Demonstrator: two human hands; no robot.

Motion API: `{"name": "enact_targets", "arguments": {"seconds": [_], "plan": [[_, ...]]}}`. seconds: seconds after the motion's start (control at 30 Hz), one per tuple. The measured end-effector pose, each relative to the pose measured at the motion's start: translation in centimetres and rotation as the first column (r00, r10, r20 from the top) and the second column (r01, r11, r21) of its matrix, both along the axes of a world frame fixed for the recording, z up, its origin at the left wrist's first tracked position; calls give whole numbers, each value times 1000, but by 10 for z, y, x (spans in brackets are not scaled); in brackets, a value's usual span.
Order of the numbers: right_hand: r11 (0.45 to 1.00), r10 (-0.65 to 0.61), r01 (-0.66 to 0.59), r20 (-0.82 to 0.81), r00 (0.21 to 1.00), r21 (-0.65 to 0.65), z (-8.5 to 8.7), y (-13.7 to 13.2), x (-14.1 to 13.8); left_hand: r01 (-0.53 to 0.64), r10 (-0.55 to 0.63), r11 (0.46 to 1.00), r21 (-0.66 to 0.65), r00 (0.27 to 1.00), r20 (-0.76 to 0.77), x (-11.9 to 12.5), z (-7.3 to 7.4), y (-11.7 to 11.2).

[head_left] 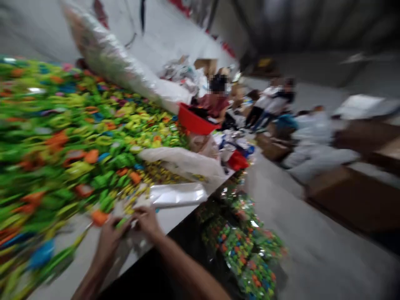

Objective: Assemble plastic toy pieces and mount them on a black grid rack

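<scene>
Both hands are close together at the near edge of a white table point(179, 218), and the view is smeared by motion. My left hand point(110, 235) is closed around a small green plastic piece point(121, 223). Just right of it, my right hand point(147, 223) has its fingers pinched together at something pale that I cannot make out. A large heap of green, yellow, orange and blue plastic pieces point(103, 141) covers the table to the left and beyond. Small yellow pieces point(133, 196) lie just past my fingers, with a stack of clear plastic bags point(178, 195) to the right.
Filled clear bags of colourful pieces point(240, 246) lie on the floor right of the table. A red basin point(197, 121) stands at the far end near a seated person point(215, 102). Other people point(270, 100) are farther back. Cardboard boxes point(353, 196) line the right.
</scene>
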State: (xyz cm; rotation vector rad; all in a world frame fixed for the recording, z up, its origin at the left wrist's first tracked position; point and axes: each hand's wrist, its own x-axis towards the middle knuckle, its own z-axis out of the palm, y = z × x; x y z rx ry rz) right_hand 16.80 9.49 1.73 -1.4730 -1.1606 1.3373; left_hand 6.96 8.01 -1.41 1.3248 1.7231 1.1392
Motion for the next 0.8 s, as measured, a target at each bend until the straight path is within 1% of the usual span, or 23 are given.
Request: {"name": "enact_targets", "arguments": {"seconds": [0.03,0.1,0.13,0.17,0.2,0.27,0.37,0.47,0.6,0.7,0.8], "plan": [[998,48,-50,-54,997,-34,7,-1,8,-1,2,1000,-19,999,49,-10,1,-11],[985,142,-155,-155,978,-76,11,0,20,-2,-3,999,44,995,103,-19,6,-23],[977,187,-204,-198,962,-67,9,1,24,24,-32,997,73,995,99,-20,8,-25],[962,264,-272,-213,941,-12,8,1,27,34,-42,995,92,995,94,-21,10,-26],[946,322,-324,-202,925,23,7,0,29,57,-67,993,105,994,90,-21,12,-26],[924,382,-375,-145,913,73,9,-4,31,95,-104,986,139,993,58,-21,14,-28],[906,416,-409,-60,907,107,17,-12,33,146,-141,969,201,989,-41,-24,15,-34],[887,444,-439,-5,896,143,19,-14,34,206,-169,946,252,973,-160,-28,11,-39],[875,446,-447,50,894,187,16,-14,34,265,-197,935,237,941,-276,-29,6,-39],[877,453,-455,48,890,156,16,-15,34,279,-212,940,196,929,-305,-28,5,-39],[874,473,-476,57,879,99,18,-16,33,282,-216,941,189,927,-308,-28,5,-41]]}}
